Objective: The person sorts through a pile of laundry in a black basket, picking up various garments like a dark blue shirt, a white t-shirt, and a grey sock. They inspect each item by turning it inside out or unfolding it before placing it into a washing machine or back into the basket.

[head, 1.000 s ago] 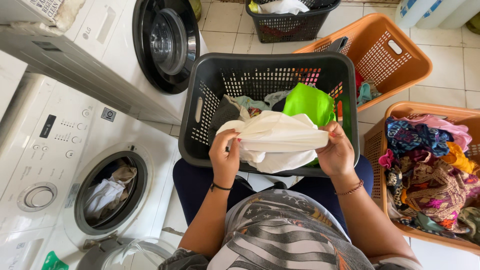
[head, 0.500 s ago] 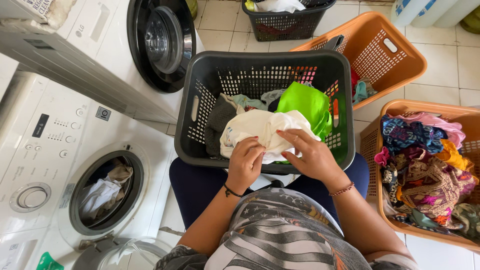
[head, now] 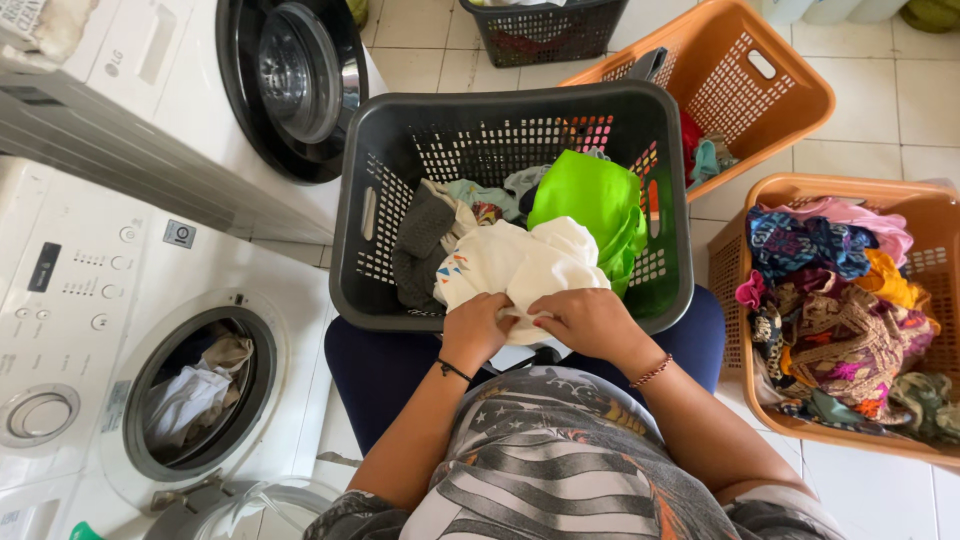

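A dark grey laundry basket (head: 355,215) rests on my lap. Inside it lie a cream white garment (head: 515,262), a bright green cloth (head: 590,205) and a grey piece (head: 425,225). My left hand (head: 475,328) and my right hand (head: 585,322) both grip the near edge of the white garment at the basket's front rim, fingers bunched into the cloth, close together.
A white front-loading washer (head: 70,300) stands at my left with its drum (head: 195,395) open and clothes inside. Another machine's black door (head: 290,80) hangs open above. Two orange baskets (head: 770,110) (head: 920,215) sit at right, the nearer heaped with coloured clothes. A black basket (head: 545,30) stands beyond.
The white garment, held up and spread wide a second ago, has been drawn down and bunched. My hands have come together at the basket's near rim.
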